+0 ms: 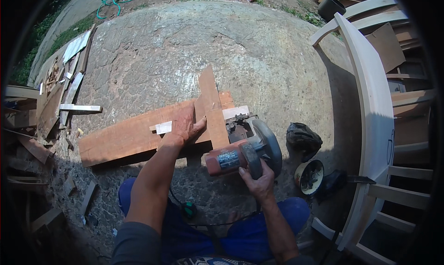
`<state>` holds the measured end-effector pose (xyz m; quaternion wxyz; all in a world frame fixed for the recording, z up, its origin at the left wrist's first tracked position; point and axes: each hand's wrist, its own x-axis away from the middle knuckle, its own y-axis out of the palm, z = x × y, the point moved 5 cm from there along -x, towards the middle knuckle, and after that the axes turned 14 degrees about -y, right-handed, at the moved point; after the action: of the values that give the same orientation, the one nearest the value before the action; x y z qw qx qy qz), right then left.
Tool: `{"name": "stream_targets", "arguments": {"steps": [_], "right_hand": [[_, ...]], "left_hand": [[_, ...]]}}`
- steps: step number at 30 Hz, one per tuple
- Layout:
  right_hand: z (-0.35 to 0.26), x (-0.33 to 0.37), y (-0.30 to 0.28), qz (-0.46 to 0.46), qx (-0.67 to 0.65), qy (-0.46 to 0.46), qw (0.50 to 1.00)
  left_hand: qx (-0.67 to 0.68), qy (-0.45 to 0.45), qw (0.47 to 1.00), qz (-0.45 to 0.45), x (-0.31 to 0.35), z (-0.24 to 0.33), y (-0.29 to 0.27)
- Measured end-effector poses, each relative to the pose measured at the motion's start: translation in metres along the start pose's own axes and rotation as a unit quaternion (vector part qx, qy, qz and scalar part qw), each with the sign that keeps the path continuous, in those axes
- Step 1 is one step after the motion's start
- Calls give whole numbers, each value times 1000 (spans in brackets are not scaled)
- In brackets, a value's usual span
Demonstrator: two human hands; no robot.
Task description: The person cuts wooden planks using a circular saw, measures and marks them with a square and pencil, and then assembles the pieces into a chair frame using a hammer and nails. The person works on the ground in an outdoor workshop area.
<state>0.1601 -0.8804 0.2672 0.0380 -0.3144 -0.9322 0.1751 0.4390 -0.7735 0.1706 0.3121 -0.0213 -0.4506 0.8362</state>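
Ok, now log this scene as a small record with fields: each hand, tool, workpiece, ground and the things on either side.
Left hand: the left hand rests on a long reddish-brown wooden plank
Right hand: the right hand grips a handle of the red and grey power saw
Workpiece: a short brown pointed board lies across the plank
Ground: rough grey concrete
Left side: scattered wooden offcuts
Right side: crumpled black plastic bag, round cream bowl, long pale wooden frame
Bowl contents: too small to tell
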Motion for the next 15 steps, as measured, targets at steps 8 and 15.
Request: {"name": "stream_targets", "arguments": {"steps": [8,15], "right_hand": [[3,-4,8,-34,-50,37,997],[8,-16,8,-49,-68,49,995]], "left_hand": [[0,15,1000,17,-6,-14,7],[5,4,1000,10,-7,-11,7]]}}
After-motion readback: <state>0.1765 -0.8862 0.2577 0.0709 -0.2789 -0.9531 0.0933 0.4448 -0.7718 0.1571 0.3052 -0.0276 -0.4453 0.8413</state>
